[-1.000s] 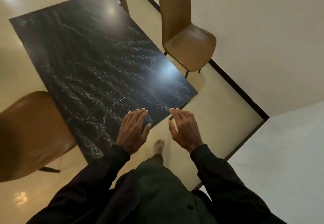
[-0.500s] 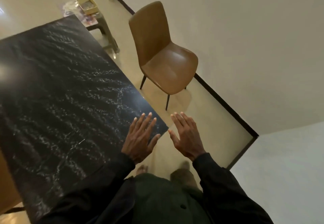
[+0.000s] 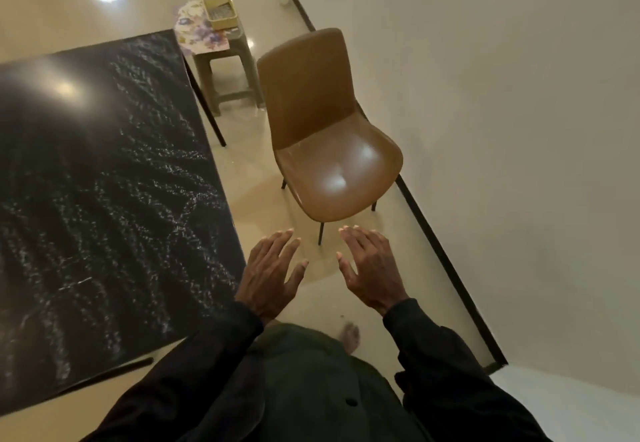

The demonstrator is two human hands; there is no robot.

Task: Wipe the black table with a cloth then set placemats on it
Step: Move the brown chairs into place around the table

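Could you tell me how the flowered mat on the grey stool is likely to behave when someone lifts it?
The flowered mat looks thin and flat, so probably light and bendy. Its edge overhangs the stool without drooping, suggesting some stiffness. The yellow basket seems to rest on it and may slide off.

Both hands are held out flat, fingers spread, holding nothing. The left hand (image 3: pixel 272 277) is just off the near right corner of the black table (image 3: pixel 104 182), and the right hand (image 3: pixel 369 268) is beside it over the floor. A brown chair (image 3: pixel 322 137) stands between the tabletop's right edge and the wall. Past the far right corner, a stool (image 3: pixel 227 67) carries floral placemats (image 3: pixel 195 33) and a yellow basket (image 3: pixel 221 12).
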